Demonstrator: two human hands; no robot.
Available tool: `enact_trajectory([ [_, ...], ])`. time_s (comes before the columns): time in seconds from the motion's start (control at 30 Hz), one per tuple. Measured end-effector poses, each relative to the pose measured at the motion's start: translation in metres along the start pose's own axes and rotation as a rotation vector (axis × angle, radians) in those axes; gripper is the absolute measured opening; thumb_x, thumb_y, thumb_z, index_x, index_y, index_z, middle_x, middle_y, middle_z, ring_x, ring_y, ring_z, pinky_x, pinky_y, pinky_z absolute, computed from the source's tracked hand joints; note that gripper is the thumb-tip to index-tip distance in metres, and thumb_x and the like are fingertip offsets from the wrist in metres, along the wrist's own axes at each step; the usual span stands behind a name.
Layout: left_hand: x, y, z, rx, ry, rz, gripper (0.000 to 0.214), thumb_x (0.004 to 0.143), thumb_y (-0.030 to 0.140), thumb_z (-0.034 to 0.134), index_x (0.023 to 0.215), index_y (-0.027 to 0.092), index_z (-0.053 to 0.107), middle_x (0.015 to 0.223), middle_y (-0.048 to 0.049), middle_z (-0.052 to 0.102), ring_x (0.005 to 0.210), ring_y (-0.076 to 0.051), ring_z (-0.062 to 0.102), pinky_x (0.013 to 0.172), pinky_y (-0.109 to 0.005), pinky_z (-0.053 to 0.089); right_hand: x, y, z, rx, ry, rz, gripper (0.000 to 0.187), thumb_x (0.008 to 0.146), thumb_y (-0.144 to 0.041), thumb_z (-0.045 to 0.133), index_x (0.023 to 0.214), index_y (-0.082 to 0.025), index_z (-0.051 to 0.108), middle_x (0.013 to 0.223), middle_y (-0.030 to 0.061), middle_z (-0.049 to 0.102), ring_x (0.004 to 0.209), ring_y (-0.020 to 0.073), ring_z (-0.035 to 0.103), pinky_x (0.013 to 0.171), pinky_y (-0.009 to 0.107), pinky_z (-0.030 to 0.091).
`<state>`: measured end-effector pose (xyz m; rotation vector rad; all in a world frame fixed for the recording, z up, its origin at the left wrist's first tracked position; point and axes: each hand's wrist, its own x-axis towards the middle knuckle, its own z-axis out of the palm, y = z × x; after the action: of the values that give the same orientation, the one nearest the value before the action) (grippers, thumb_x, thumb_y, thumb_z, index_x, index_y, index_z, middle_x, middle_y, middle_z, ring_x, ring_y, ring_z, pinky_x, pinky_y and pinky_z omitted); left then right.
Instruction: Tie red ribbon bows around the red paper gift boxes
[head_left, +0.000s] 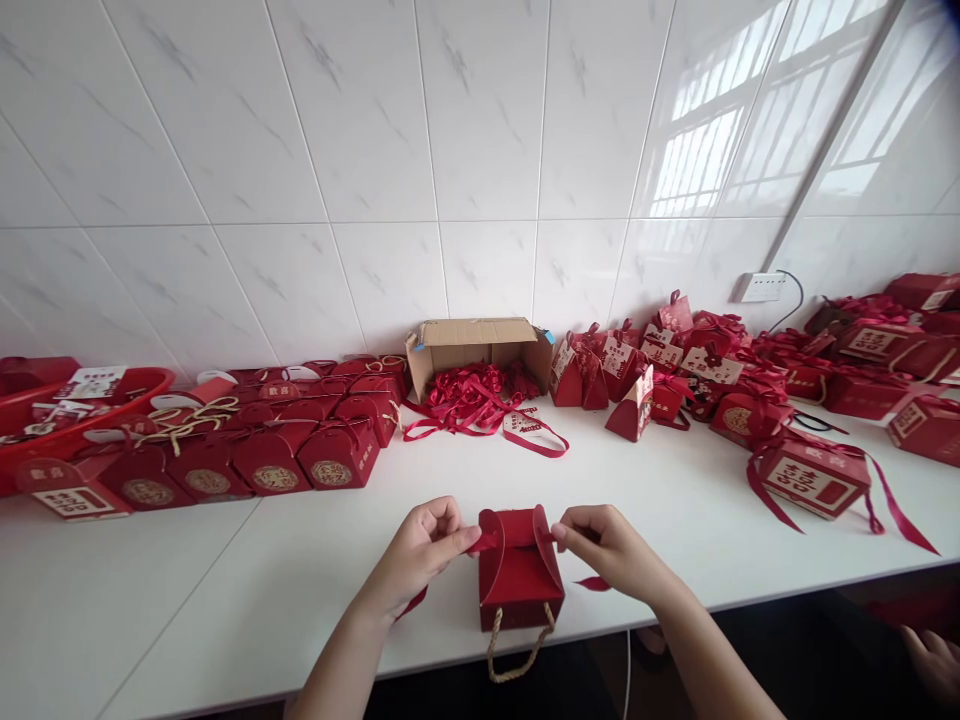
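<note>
A small red gift box (521, 575) stands near the front edge of the white table, its curved side flaps upright and a twisted rope handle (517, 672) hanging over the edge. My left hand (429, 550) pinches a red ribbon (486, 541) at the box's left flap, and a tail of it shows below the hand. On the right side, my right hand (600, 545) pinches the ribbon close to the other flap, with a loose end (592, 583) sticking out under the fingers. The ribbon's middle part is partly hidden by the flaps.
Rows of red boxes (274, 465) line the left, beside a red basin (161, 380). A cardboard box (480, 332) holding red ribbons (480, 390) stands by the wall. Beribboned boxes (814, 475) crowd the right. Another person's hand (934, 655) shows at lower right.
</note>
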<state>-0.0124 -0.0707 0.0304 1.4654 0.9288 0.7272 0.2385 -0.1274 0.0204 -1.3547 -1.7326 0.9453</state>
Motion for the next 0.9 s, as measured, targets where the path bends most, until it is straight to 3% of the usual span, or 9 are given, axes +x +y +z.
enact_trajectory([
  [0.1,0.001,0.004,0.002,-0.030,0.012,-0.008,0.039,0.075,0.040,0.069,0.068,0.020,0.036,0.053,0.0058,0.050,0.050,-0.007,0.040,0.043,-0.017,0.015,0.003,-0.001,0.000,0.073,-0.013,0.058,0.050,0.089,-0.055,0.041,0.060,-0.016,0.050,0.053,-0.0058,0.028,0.051,0.0080,0.024,0.046,0.025,0.022],
  [0.2,0.001,0.002,0.003,-0.019,0.042,-0.039,0.036,0.074,0.040,0.070,0.073,0.020,0.039,0.058,0.0046,0.058,0.046,-0.005,0.036,0.043,-0.018,0.015,0.005,0.003,0.000,0.078,-0.017,0.069,0.049,0.088,-0.056,0.043,0.063,-0.016,0.053,0.054,-0.0057,0.030,0.051,0.0083,0.024,0.048,0.025,0.022],
  [0.33,0.000,-0.017,0.005,-0.001,0.047,-0.082,0.032,0.074,0.040,0.069,0.075,0.019,0.044,0.059,0.0048,0.059,0.042,-0.004,0.027,0.043,-0.019,0.013,0.003,0.018,0.004,0.062,-0.046,0.087,0.049,0.086,-0.058,0.046,0.065,-0.016,0.059,0.052,-0.0053,0.034,0.051,0.0088,0.026,0.049,0.024,0.023],
  [0.47,0.000,-0.037,0.007,-0.075,0.027,-0.129,0.035,0.074,0.045,0.067,0.077,0.020,0.043,0.057,0.0060,0.056,0.041,-0.004,0.020,0.043,-0.019,0.010,0.000,0.037,0.012,0.123,-0.084,0.145,0.055,0.087,-0.062,0.042,0.057,-0.017,0.050,0.050,-0.0053,0.033,0.049,0.0085,0.027,0.048,0.023,0.023],
  [0.6,0.001,-0.046,0.009,-0.085,0.066,-0.109,0.035,0.073,0.046,0.069,0.076,0.019,0.046,0.057,0.0056,0.051,0.047,-0.007,0.038,0.045,-0.018,0.022,-0.003,0.049,0.017,0.132,-0.077,0.168,0.056,0.088,-0.062,0.037,0.056,-0.017,0.046,0.048,-0.0054,0.033,0.046,0.0088,0.029,0.049,0.023,0.026],
  [0.67,-0.003,-0.049,0.008,-0.020,0.142,-0.072,0.033,0.072,0.046,0.069,0.075,0.018,0.050,0.067,0.0013,0.057,0.058,-0.011,0.049,0.054,-0.020,0.035,-0.007,0.051,0.018,0.105,0.020,0.146,0.052,0.090,-0.059,0.038,0.059,-0.018,0.050,0.054,-0.0024,0.044,0.054,0.0121,0.042,0.056,0.025,0.036],
  [0.73,-0.011,-0.054,0.007,0.117,0.315,0.001,0.030,0.073,0.046,0.067,0.077,0.019,0.056,0.091,-0.0056,0.062,0.078,-0.017,0.056,0.071,-0.027,0.044,-0.015,0.051,0.018,0.060,0.245,0.117,0.045,0.090,-0.056,0.042,0.070,-0.019,0.058,0.071,0.0028,0.057,0.079,0.0191,0.054,0.072,0.029,0.043],
  [0.8,-0.025,-0.059,0.007,0.251,0.527,0.091,0.027,0.075,0.046,0.064,0.079,0.020,0.060,0.110,-0.0086,0.059,0.101,-0.024,0.054,0.088,-0.033,0.042,-0.027,0.051,0.021,0.056,0.483,0.100,0.040,0.089,-0.055,0.042,0.083,-0.021,0.063,0.086,0.0064,0.061,0.098,0.0234,0.054,0.083,0.033,0.043],
  [0.9,-0.050,-0.063,0.015,0.287,0.594,0.128,0.028,0.081,0.048,0.056,0.078,0.021,0.064,0.099,-0.0085,0.060,0.104,-0.026,0.054,0.091,-0.033,0.042,-0.047,0.051,0.034,0.188,0.541,0.106,0.044,0.091,-0.055,0.039,0.082,-0.021,0.066,0.076,0.0057,0.059,0.079,0.0213,0.057,0.074,0.031,0.045],
])
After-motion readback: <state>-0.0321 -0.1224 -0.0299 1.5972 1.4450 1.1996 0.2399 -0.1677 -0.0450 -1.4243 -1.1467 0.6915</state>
